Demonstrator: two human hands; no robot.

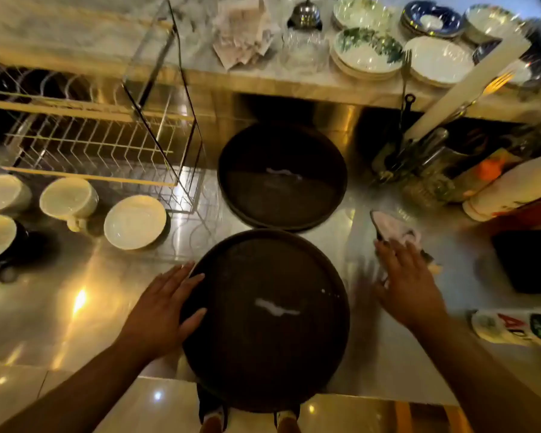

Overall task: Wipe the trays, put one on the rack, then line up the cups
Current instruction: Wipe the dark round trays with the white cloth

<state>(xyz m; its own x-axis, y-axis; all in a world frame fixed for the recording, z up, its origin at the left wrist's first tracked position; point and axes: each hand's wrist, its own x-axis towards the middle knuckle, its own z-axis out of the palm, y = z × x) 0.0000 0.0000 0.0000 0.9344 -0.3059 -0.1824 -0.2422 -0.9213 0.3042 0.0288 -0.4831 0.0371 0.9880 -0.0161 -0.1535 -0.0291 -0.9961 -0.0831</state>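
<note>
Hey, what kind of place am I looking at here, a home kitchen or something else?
Probably a cafe or restaurant service counter rather than a home kitchen. A steel counter holds two large round trays, stacked plates sit on the shelf near a call bell, and cups wait by a wire rack.

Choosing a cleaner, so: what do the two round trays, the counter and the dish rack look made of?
The near tray and far tray look dark and matte, perhaps plastic or coated wood; the look leaves it open. The counter seems brushed stainless steel: it mirrors lamps in streaks. The rack is thin, shiny metal wire.
</note>
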